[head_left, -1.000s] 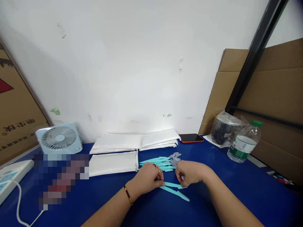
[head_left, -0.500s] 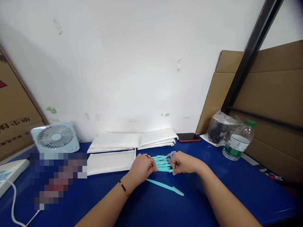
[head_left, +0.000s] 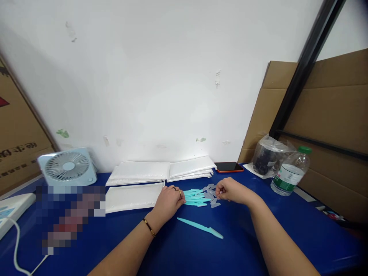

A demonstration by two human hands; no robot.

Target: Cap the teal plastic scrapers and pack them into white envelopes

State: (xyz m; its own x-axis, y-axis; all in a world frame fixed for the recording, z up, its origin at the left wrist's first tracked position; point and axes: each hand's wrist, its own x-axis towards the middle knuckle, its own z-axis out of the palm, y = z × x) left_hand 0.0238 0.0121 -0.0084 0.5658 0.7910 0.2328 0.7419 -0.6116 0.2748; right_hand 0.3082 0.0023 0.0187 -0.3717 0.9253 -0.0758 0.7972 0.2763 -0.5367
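Note:
A pile of turquoise plastic sticks (head_left: 195, 197) lies on the blue table (head_left: 258, 237), with several small grey pieces (head_left: 211, 193) at its right end. My left hand (head_left: 169, 201), fingers curled, rests on the left end of the pile; it wears rings and a bracelet. My right hand (head_left: 230, 191) is closed in a pinch at the grey pieces. One turquoise stick (head_left: 199, 227) lies alone nearer to me, touched by neither hand.
White padded envelopes (head_left: 138, 172) are stacked behind and left of the pile. A small fan (head_left: 67, 168) stands at the left, a phone (head_left: 228, 166), a bagged dark object (head_left: 268, 157) and a water bottle (head_left: 290, 170) at the right. Cardboard (head_left: 330, 115) leans behind.
Both hands moved away from me, off the single stick near the front and up to the pile. My right hand shifted right onto the grey pieces.

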